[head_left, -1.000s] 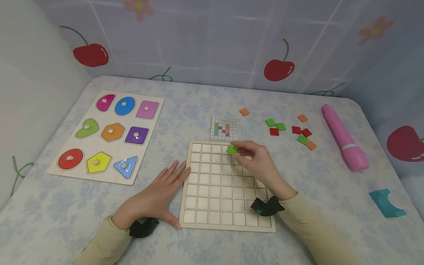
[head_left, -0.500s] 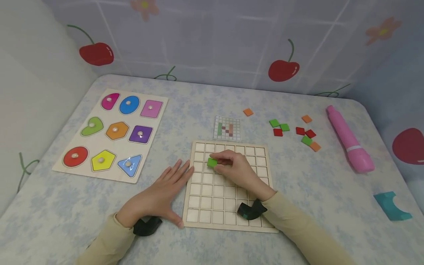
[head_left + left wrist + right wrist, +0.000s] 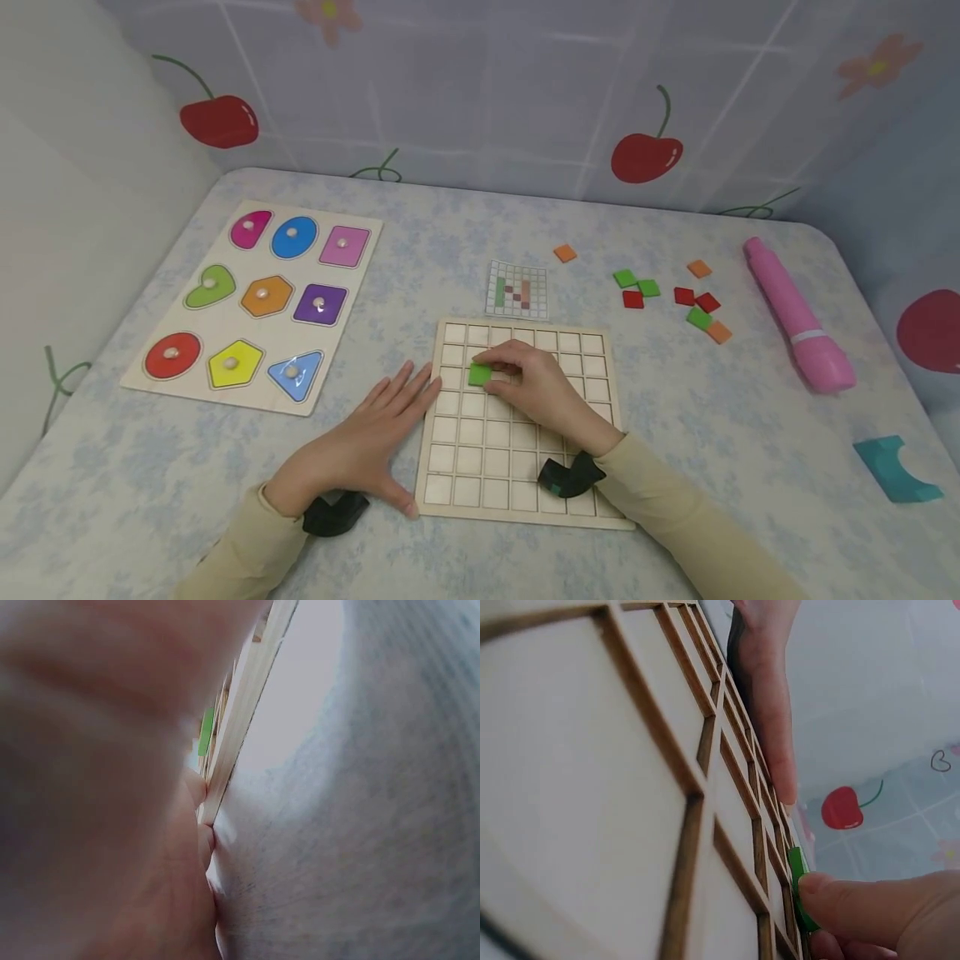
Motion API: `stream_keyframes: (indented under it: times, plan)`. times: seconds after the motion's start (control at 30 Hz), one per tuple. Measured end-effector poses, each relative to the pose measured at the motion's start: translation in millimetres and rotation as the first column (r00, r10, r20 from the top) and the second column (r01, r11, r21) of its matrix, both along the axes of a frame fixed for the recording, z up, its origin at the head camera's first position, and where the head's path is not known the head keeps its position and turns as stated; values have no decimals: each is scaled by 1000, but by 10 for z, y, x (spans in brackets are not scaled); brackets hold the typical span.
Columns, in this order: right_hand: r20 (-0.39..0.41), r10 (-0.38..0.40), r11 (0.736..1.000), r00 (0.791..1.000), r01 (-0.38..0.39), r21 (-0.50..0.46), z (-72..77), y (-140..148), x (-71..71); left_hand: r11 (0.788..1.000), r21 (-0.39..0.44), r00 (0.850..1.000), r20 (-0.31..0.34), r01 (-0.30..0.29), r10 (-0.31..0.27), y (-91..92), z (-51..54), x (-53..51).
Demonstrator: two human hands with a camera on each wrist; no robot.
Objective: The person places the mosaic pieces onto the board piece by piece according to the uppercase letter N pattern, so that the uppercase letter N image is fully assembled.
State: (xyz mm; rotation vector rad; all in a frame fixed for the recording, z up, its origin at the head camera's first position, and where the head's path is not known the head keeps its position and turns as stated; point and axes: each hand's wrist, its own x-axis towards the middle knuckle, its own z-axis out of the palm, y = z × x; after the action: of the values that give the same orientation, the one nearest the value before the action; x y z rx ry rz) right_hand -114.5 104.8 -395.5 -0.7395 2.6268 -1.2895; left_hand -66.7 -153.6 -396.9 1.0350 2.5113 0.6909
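My right hand (image 3: 536,385) pinches a green square tile (image 3: 478,375) at a cell in the upper left of a wooden grid board (image 3: 523,518). In the right wrist view the green tile (image 3: 798,879) is under the thumb, partly hidden, tilted against the grid's ribs. The left hand (image 3: 356,454) lies with spread, straight fingers along the board's left edge, fingertips and thumb touching it. Just beyond the board is a small paper card (image 3: 517,290) printed with a coloured grid pattern.
Several loose green, red and orange tiles lie at the back right, among them a red tile (image 3: 633,299) and an orange tile (image 3: 565,252). A knobbed shape puzzle (image 3: 288,312) is at left. A pink flashlight-shaped object (image 3: 797,321) and a teal curved piece (image 3: 896,469) lie at right.
My right hand has carried the green tile from the board's top edge leftward and nearer, then slightly lowered it to the cell. The left hand has stayed at the board's edge.
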Motion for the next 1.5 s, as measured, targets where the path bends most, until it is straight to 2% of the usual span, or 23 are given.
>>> stream_keyframes:
  times: [0.2,0.43,0.53,0.67,0.7,0.77,0.8,0.87,0.93,0.97,1.03,1.17,1.3,1.4,1.5]
  plan:
    - [21,16,1000,1000,-16,-26,31,10,-7,1000,-30,1000,7,-1,1,11,-6,-28]
    - [58,28,999,998,-26,-39,88,61,-50,1000,-22,1000,17,-2,3,26,10,-45]
    - [59,-17,997,998,21,-70,185,173,-124,1000,-22,1000,28,-9,10,19,20,-32]
    - [13,-162,978,987,163,-129,315,524,-344,999,-31,999,29,-19,19,-2,19,-14]
    - [13,-197,967,980,197,-164,285,671,-428,999,-32,999,27,-20,21,-8,17,-11]
    - [24,-301,934,953,299,-193,265,941,-559,999,-30,1000,23,-21,21,-17,14,-10]
    - [40,-360,911,932,361,-200,241,1075,-620,999,-27,1000,21,-20,21,-21,13,-11]
    - [93,-469,856,878,478,-197,198,1300,-710,1000,-21,1000,24,-18,19,-28,14,-12]
    - [137,-543,814,829,559,-158,193,1454,-770,1000,-18,1000,25,-15,15,-34,13,-14]
    - [157,-566,797,809,586,-146,163,1524,-808,1000,-17,1000,27,-14,14,-33,13,-15]
    - [182,-584,789,791,606,-100,147,1612,-850,1000,-13,1000,29,-11,12,-29,9,-16]
    - [151,-565,818,812,575,-30,84,1734,-911,1000,1,999,35,-3,3,-12,-5,-13]
    - [60,-524,851,850,520,67,55,1778,-909,1000,4,1000,28,6,-6,0,-4,-10]
    - [14,-496,862,868,490,128,36,1791,-911,1000,1,1000,26,4,-4,-2,10,-7]
    - [-16,-485,862,875,481,159,17,1808,-908,1000,-5,1000,24,0,0,1,8,-10]
